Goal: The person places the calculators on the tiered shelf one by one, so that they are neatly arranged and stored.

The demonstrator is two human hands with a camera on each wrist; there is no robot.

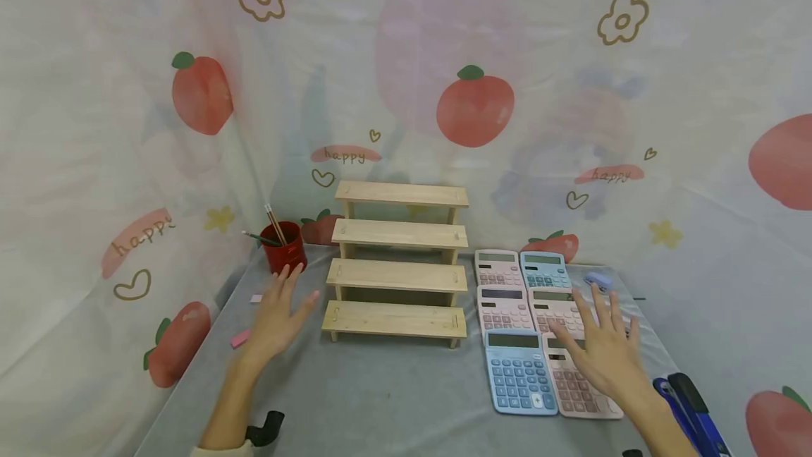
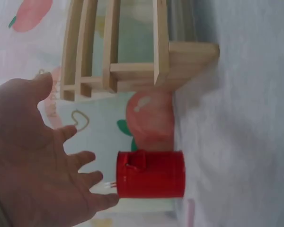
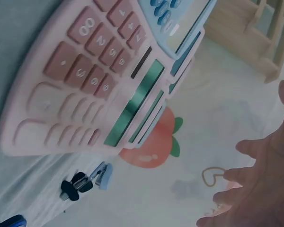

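My left hand [image 1: 279, 319] hovers with spread fingers, holding nothing, near a red cup [image 1: 285, 247] with pencils and brushes standing in it. In the left wrist view that cup [image 2: 151, 174] appears just past the fingertips. Between my hands stands a tiered wooden display shelf [image 1: 396, 273] with bare steps. My right hand [image 1: 605, 351], fingers also spread, is over the calculators and holds nothing. A large pink calculator [image 1: 577, 390] lies partly hidden beneath it, beside a blue calculator [image 1: 521, 376]. Behind them are more calculators, including a small blue one [image 1: 545, 271] and a pink one [image 1: 497, 268].
At the right edge lies a dark blue stapler [image 1: 694, 411]. A small light blue stapler [image 3: 104, 175] and a black clip [image 3: 75, 186] sit behind the calculators. A pink eraser [image 1: 241, 338] lies left of my left hand. Patterned curtains [image 1: 406, 41] enclose the grey table [image 1: 380, 400].
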